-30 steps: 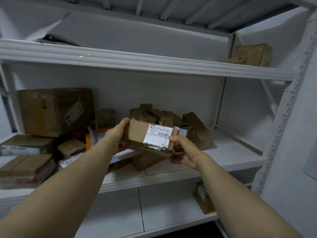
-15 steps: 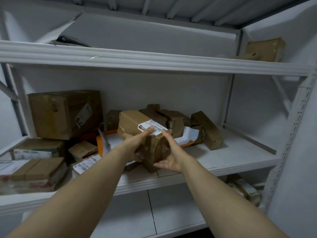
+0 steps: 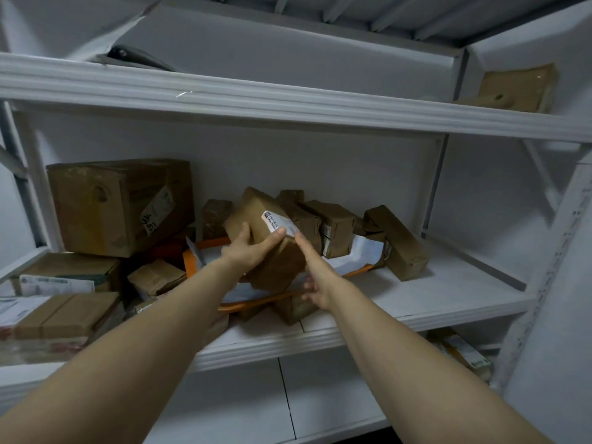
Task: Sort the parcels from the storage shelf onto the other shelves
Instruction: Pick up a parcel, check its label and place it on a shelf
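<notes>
Brown paper wraps the parcel (image 3: 256, 213), which hangs tilted, one corner down, just above the orange-edged mailer (image 3: 362, 251) on the storage shelf (image 3: 320, 342).

Left hand (image 3: 253, 251): fingers and thumb are curled round the parcel's lower left side, with the thumb tip at the white label (image 3: 278, 224). This hand alone appears to carry the load.

Right hand (image 3: 317, 280): spread and relaxed, gripping nothing. Its index fingertip is at or just beside the parcel's right edge; contact cannot be confirmed.

Behind the mailer lies a loose heap of small parcels (image 3: 333, 222). Left of the mailer stands a large carton (image 3: 121, 206). Beneath the mailer's front edge sits a small box (image 3: 294, 310), close to the shelf rim.

Likely hazards:
- A one-handed hold on a tilted, smooth-wrapped parcel may slip, dropping it onto the mailer and nudging the small box over the rim.
- A careless swing back toward the heap could topple it.
- Withdrawal without the right hand's support would let the parcel rotate in the grip.
</notes>
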A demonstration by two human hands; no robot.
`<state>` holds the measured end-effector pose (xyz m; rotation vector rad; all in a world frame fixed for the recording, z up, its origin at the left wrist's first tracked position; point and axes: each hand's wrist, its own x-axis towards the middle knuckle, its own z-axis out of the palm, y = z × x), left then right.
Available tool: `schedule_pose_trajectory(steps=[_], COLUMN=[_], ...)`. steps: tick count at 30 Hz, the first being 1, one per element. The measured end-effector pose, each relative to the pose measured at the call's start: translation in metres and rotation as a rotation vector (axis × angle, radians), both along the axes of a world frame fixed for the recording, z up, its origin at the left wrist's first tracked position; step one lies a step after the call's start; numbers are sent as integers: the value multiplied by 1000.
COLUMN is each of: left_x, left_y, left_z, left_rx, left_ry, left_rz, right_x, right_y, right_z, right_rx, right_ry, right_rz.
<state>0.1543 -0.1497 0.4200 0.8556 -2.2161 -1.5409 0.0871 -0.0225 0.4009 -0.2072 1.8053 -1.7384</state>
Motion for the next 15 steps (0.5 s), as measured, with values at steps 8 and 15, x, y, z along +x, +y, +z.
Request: schedule_pose_trajectory(steps=[8,15], left_x=[-7,-10], left_y=[-14,-17], left_z=[2,10], left_rx=[179,247], left_ry=[106,92], left_rz=[-58,5], right_x=[-18,-22], right_y=[-19,-13], right_z=[16,11], right_rx=[-139,-319], right_ry=[121,213], right_rz=[-22,100])
